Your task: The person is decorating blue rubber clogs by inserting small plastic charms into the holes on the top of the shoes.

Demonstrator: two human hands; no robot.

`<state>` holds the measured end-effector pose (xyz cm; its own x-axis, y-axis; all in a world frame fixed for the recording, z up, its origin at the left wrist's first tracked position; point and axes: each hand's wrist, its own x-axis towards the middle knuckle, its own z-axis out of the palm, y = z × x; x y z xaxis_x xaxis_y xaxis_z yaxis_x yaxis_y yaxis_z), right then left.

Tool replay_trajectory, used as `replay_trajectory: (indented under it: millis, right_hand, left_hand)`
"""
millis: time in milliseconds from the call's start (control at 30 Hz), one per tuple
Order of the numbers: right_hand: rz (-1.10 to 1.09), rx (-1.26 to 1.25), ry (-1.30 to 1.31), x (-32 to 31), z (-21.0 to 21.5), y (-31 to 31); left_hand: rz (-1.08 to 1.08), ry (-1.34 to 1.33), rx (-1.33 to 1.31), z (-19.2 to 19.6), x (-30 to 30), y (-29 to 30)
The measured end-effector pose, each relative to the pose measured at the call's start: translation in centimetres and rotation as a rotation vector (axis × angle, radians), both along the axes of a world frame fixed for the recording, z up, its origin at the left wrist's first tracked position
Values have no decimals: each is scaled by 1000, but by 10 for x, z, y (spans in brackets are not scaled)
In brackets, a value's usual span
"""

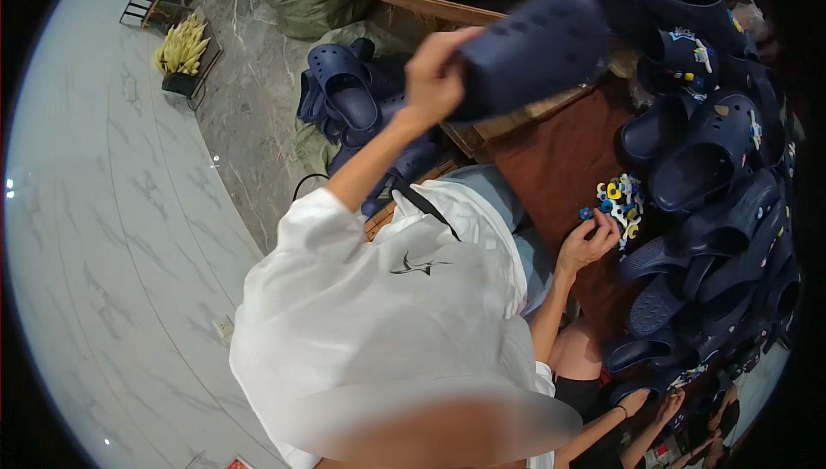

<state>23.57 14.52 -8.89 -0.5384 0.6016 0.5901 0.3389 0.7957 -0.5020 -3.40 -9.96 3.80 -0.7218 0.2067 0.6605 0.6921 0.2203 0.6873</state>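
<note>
Shirt [379,297] is filling the foreground; left grip [434,77] is clasping a clog [538,56], right grip [589,247] is pinching a charm [586,212], seemingly selecting; fitting is probably requiring careful alignment next.

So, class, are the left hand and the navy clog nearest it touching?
Touching. The head view shows it: the left hand grips one end of the navy clog, with no gap between them.

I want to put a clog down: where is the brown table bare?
Bare table shows between the raised clog in the left hand and the charms at the right hand, and a narrower strip between the right forearm and the piled clogs. The right side is crowded with them.
</note>
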Motion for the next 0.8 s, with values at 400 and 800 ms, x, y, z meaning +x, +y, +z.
replay_trajectory:
  millis: [400,800]
  right_hand:
    - [-6,26,-19,4,-2,-4]
    - [-18,117,-40,3,-2,1]
  left_hand:
    - [910,-311,-1,-143,40,-230]
    - [1507,-927,397,-245,88,-292]
